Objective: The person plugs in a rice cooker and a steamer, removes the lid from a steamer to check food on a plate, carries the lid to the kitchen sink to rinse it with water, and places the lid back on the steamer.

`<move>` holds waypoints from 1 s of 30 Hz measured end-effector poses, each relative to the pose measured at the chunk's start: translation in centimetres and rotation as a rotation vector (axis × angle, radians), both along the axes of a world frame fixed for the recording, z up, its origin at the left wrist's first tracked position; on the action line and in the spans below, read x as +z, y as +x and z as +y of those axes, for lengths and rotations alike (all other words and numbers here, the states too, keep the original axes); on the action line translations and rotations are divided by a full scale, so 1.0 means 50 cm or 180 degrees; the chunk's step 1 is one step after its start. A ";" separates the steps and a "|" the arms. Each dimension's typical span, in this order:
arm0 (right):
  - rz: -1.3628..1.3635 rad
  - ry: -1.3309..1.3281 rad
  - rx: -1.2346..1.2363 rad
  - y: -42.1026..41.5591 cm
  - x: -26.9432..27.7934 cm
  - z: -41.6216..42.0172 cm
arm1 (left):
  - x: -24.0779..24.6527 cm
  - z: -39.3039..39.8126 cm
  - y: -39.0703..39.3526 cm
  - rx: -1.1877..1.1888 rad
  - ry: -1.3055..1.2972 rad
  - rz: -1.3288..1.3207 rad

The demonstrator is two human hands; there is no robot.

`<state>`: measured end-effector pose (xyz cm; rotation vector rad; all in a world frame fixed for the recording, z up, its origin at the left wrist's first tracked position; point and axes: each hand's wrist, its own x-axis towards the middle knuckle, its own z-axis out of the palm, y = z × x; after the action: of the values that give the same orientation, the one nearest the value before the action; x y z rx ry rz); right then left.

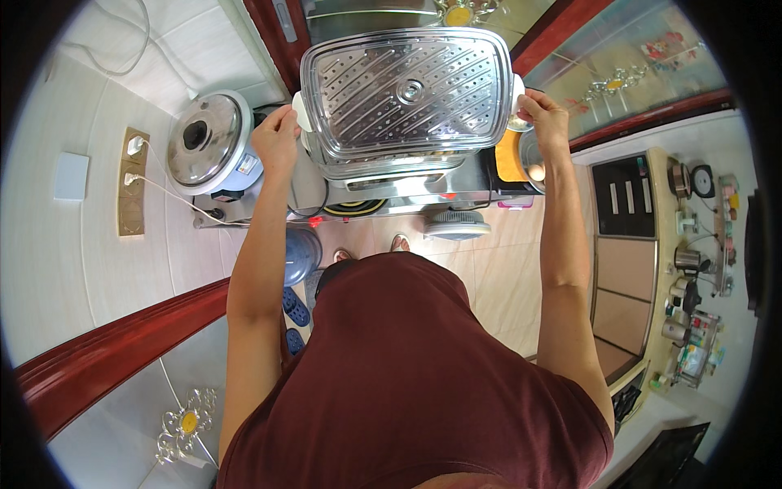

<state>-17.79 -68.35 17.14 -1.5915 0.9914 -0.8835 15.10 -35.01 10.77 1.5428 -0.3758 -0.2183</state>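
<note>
A rectangular steamer tray with rows of small holes shows through its clear lid [410, 91], in front of me. My left hand [280, 131] pinches the white handle [302, 112] on the tray's left side. With thumb and fingers, my right hand [544, 113] grips the white handle [518, 91] on the right side. Below the tray, a clear rectangular container [391, 168] is partly hidden; whether the two touch cannot be told. Left of my left hand stands a rice cooker [204, 140] with a glass lid. An egg [536, 172] lies in a bowl beside my right forearm.
A steel shelf unit [403, 205] carries the appliances, with a white cord running from the wall sockets [131, 180]. An orange board [508, 159] lies at the right. A round fan-like appliance [457, 226] and a blue plastic basin or jug [302, 257] are near the floor.
</note>
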 end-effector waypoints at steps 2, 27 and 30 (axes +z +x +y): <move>-0.0026 0.0030 -0.0005 0.000 0.001 -0.002 | 0.000 -0.003 0.001 -0.0021 -0.0032 0.0020; 0.0009 0.0083 0.0022 0.005 -0.009 -0.023 | 0.004 -0.009 -0.003 0.0053 0.0061 -0.0168; 0.0019 0.0141 -0.0006 0.006 -0.025 -0.037 | 0.017 -0.014 -0.001 0.0058 0.0127 -0.0192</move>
<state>-17.51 -70.17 15.87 -1.5569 1.0102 -0.8528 15.03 -35.73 11.60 1.5941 -0.4068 -0.1663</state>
